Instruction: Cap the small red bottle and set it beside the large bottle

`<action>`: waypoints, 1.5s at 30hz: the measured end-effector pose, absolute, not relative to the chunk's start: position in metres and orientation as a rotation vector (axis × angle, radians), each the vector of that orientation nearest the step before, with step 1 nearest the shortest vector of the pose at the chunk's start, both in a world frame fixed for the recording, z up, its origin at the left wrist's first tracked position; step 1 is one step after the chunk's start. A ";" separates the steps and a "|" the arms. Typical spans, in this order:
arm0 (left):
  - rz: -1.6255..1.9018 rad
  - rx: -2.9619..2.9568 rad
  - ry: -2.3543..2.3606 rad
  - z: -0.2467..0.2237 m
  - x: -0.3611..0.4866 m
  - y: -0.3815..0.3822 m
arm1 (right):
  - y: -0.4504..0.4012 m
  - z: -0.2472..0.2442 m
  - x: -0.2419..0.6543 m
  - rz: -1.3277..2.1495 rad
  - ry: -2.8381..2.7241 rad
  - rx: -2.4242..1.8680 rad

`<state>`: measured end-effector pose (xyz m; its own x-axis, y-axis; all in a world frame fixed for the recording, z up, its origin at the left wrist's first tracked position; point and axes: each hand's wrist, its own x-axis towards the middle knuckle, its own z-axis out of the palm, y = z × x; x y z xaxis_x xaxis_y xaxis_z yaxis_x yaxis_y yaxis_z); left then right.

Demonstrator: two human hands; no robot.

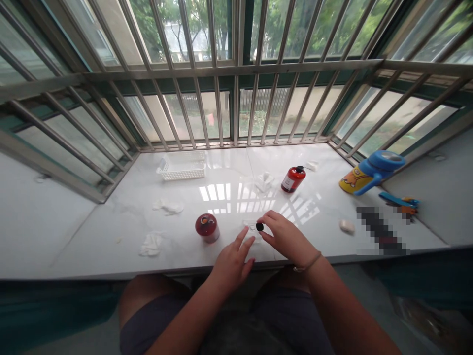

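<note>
My right hand (284, 234) pinches a small black bottle cap (259, 227) between thumb and fingertips, just above the tabletop. My left hand (233, 257) lies low beside it, palm down with the fingers apart. Its fingertips reach a clear, see-through item (252, 228) on the table; its kind and whether the fingers press on it are hard to tell. To the left of that hand stands an uncapped bottle of dark red liquid (207, 229), its round opening facing up. Farther back, another red bottle (293, 180) with a black cap and a white label stands upright.
A white perforated basket (183, 172) sits at the back left. Crumpled tissues (151, 244) lie at several spots. On the right are a blue and yellow cup (369, 172), a pale soap-like block (347, 226) and a blurred-out item. Metal bars (236, 74) line the window behind.
</note>
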<state>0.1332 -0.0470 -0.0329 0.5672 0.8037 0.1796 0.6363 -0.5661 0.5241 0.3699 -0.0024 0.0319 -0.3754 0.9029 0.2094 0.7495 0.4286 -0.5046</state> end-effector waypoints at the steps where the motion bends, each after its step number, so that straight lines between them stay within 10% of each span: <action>1: 0.565 2.400 1.168 -0.034 0.133 -0.047 | -0.002 0.032 0.368 0.468 -2.239 -1.392; 10: 0.594 2.436 1.140 -0.034 0.128 -0.047 | -0.002 0.034 0.356 0.532 -2.203 -1.324; 20: 1.612 2.163 1.632 0.000 0.070 -0.049 | 0.010 0.063 0.281 0.514 -2.088 -1.024; 45: 1.192 1.626 1.618 -0.008 0.044 -0.009 | 0.022 0.045 0.217 0.693 -2.069 -0.950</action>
